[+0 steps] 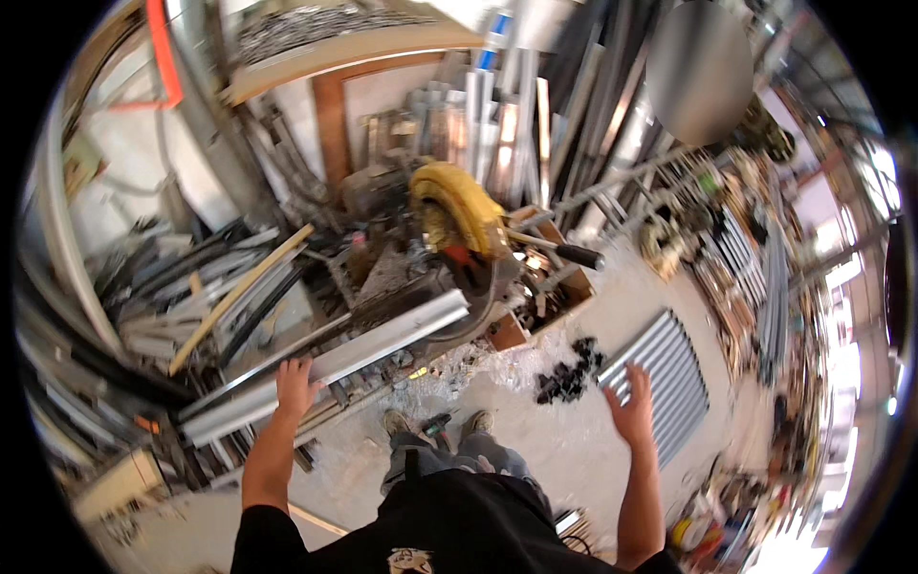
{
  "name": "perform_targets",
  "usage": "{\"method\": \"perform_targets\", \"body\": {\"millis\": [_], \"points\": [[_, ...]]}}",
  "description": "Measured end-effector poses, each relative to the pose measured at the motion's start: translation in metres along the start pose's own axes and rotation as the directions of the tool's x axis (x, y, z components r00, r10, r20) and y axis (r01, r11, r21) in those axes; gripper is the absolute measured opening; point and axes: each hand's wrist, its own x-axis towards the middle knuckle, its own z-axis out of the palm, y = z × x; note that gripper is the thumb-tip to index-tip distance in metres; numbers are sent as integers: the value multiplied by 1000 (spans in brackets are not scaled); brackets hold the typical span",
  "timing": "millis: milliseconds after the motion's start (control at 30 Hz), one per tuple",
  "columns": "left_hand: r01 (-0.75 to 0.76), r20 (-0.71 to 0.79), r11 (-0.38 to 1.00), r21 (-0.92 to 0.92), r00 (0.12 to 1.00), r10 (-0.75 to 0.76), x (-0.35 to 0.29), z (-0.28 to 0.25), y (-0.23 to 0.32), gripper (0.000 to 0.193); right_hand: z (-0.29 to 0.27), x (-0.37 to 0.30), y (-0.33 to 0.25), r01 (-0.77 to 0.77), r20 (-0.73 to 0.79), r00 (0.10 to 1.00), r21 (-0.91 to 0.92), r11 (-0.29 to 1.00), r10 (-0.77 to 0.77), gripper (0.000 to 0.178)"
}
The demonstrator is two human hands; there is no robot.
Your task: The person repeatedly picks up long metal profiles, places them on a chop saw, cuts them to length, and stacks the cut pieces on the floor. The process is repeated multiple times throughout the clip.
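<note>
A long silver metal profile (392,334) lies slantwise on the bed of a cut-off saw, its right end beside the blade. My left hand (298,385) lies over the profile left of the saw, with its fingers bent over the far edge. The saw has a yellow blade guard (461,203) and a black handle (579,256) that points right. My right hand (631,407) is empty, its fingers and thumb apart. It appears above the left edge of a row of grey metal profiles (666,383) on the floor; its height cannot be judged.
Black pieces (571,371) lie in a heap on the floor. A cordless drill (437,428) sits between my shoes. Behind the saw, metal lengths (516,124) lean upright. Offcuts and a wooden strip (239,301) crowd the left. Below the saw handle stands a box (564,297) of scraps.
</note>
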Motion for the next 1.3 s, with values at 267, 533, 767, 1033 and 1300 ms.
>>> {"method": "perform_targets", "body": {"millis": [267,533,767,1033,1300], "points": [[98,100,990,100,989,-108,32,21,-20,76,-62,117,-137,119,-136,986,192,974,-94,57],[105,22,991,78,994,-107,29,5,-7,75,-25,232,-174,140,216,967,-25,990,-131,37],[147,-69,989,20,987,-146,38,25,5,65,-18,254,-183,236,419,897,-183,954,-141,33],[90,13,985,-147,996,-89,80,42,51,68,-19,241,-208,146,281,956,-213,966,-83,31],[144,-7,983,-110,989,-146,81,48,62,67,-17,250,-208,50,290,957,-168,984,0,29]]}}
